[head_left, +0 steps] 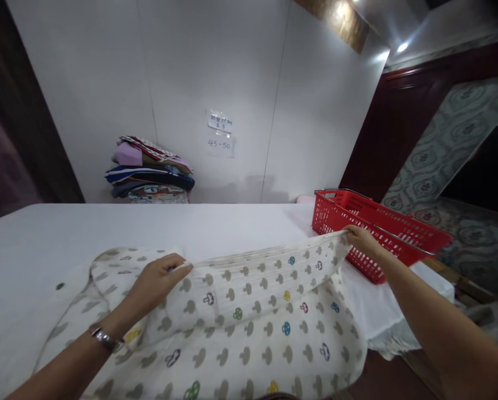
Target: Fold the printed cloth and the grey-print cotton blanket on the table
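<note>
A cream cloth (257,339) printed with grey and coloured mushrooms lies spread over the white table, its near part reaching the bottom of the view. My left hand (161,280), with a metal band at the wrist, pinches the cloth's upper edge left of centre. At the far right end of that edge, my right hand (362,240) grips the cloth between thumb and fingers. Between both hands the edge is lifted and pulled taut, with a fold hanging below it. The cloth's left part lies loosely on the table behind my left forearm.
A red plastic basket (377,222) with metal handles stands on the table's right side, just behind my right hand. Folded fabrics (151,169) are stacked against the white wall at the back left. Paper labels (221,133) are stuck on that wall. A small dark spot (60,286) shows on the white table (240,222).
</note>
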{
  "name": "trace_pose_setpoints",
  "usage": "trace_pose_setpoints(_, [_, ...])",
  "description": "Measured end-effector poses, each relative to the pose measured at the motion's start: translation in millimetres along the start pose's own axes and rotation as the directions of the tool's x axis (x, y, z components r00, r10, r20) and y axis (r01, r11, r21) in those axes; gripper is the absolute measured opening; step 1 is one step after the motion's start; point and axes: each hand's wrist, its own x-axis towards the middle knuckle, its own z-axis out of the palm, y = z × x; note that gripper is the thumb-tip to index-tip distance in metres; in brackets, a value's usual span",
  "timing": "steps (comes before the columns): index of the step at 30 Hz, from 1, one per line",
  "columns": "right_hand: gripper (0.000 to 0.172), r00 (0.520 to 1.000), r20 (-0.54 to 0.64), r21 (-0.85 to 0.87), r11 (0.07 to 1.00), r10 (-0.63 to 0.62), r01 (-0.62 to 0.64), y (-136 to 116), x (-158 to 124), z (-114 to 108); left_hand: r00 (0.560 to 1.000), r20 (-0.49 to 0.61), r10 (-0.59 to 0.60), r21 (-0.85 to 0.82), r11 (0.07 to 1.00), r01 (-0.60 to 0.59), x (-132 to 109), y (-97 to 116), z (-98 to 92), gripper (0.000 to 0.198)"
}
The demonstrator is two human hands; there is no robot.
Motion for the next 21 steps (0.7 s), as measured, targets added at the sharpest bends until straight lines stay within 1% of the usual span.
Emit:
trace_pose_setpoints(3, [0.022, 1.000, 0.000, -0.002, 1.000, -0.009, 0.009, 1, 0, 1, 0.999, -0.010, -0.045, -0.015, 0.999, 0.045, -1, 1, -0.8, 0.036])
trace_pose_setpoints(6, [0.022, 0.999, -0.002, 0.029, 0.999, -0.036, 0.036, 2, -2, 1, 0.995, -0.027, -0.095, -0.028, 0.995, 0.095, 0, -7, -0.2, 0.035])
trace_pose_setpoints(7, [0.022, 0.999, 0.004, 0.043, 0.998, -0.046, 0.046, 2, -3, 0, 0.996, -0.024, -0.089, -0.037, 0.995, 0.089, 1, -12, -0.4, 0.035])
trace_pose_setpoints(9, [0.022, 0.998, 0.026, 0.071, 0.996, -0.062, 0.060, 2, -5, -2, 0.999, 0.007, -0.042, -0.070, 0.997, 0.042, 3, -20, -2.1, 0.033])
trace_pose_setpoints(11, [0.022, 0.997, 0.048, 0.101, 0.993, -0.068, 0.063, 2, -8, -6, 0.997, 0.070, 0.013, -0.107, 0.994, -0.006, 5, -26, -6.0, 0.028])
trace_pose_setpoints(12, [0.023, 0.996, 0.056, 0.112, 0.992, -0.070, 0.063, 1, -10, -8, 0.994, 0.102, 0.027, -0.107, 0.994, -0.016, 5, -27, -8.8, 0.030])
trace_pose_setpoints(14, [0.022, 0.995, 0.065, 0.126, 0.990, -0.076, 0.067, 0, -15, -13, 0.984, 0.172, 0.042, -0.049, 0.998, -0.034, 5, -25, -15.4, 0.037])
trace_pose_setpoints(17, [0.021, 0.992, 0.085, 0.124, 0.989, -0.096, 0.085, -4, -23, -18, 0.966, 0.254, 0.044, 0.130, 0.988, -0.080, 6, -20, -25.4, 0.036])
trace_pose_setpoints(19, [0.021, 0.988, 0.094, 0.118, 0.987, -0.119, 0.108, -9, -29, -21, 0.962, 0.271, 0.036, 0.204, 0.974, -0.094, 8, -22, -30.8, 0.037])
trace_pose_setpoints(21, [0.020, 0.982, 0.105, 0.114, 0.983, -0.157, 0.145, -14, -35, -24, 0.964, 0.265, 0.022, 0.231, 0.969, -0.086, 10, -29, -35.0, 0.038])
